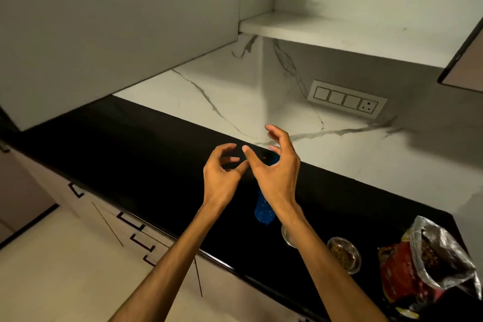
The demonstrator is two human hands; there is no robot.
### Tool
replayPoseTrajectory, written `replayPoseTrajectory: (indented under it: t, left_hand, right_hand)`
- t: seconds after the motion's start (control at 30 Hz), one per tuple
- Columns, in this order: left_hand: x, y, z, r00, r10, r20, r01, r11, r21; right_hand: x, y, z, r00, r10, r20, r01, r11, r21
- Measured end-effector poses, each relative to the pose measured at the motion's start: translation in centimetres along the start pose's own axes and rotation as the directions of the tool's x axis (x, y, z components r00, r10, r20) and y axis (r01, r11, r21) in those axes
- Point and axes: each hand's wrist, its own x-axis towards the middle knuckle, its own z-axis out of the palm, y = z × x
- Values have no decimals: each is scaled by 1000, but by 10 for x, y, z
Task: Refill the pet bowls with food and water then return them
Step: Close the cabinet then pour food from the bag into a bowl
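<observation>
**Both hands raised over the dark countertop**

The left hand [222, 172] and right hand [274, 165] hover close together above the countertop [130, 144], fingers loosely curled and spread, holding nothing. A blue bottle [264, 210] stands under them. Near the front edge stand an empty steel bowl [287, 236], a bowl with kibble [343, 253] and the open food bag [423, 264].

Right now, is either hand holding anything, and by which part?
Nothing is held. The left hand and right hand hover above the blue bottle standing on the black counter, fingers loosely spread, with no grip on it.
</observation>
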Motion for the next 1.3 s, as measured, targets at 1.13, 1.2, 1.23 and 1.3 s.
replayPoseTrajectory:
  t: [1.13, 1.2, 1.23, 1.3]
  left_hand:
    - [-26, 146, -208, 894, 4, -448, -199, 900, -388]
    - [-30, 146, -213, 933, 22, -359, -190, 878, -439]
    - [-32, 147, -215, 947, 13, -321, -176, 858, -483]
    - [-36, 150, -218, 958, -36, -283, -134, 818, -559]
  right_hand:
    - [-23, -249, 129, 733, -678, 53, 638, 713, 291]
    - [-26, -251, 135, 720, -692, 50, 654, 701, 283]
    - [-26, -251, 139, 714, -699, 47, 664, 696, 272]
    - [-27, -251, 145, 702, -711, 37, 683, 687, 248]
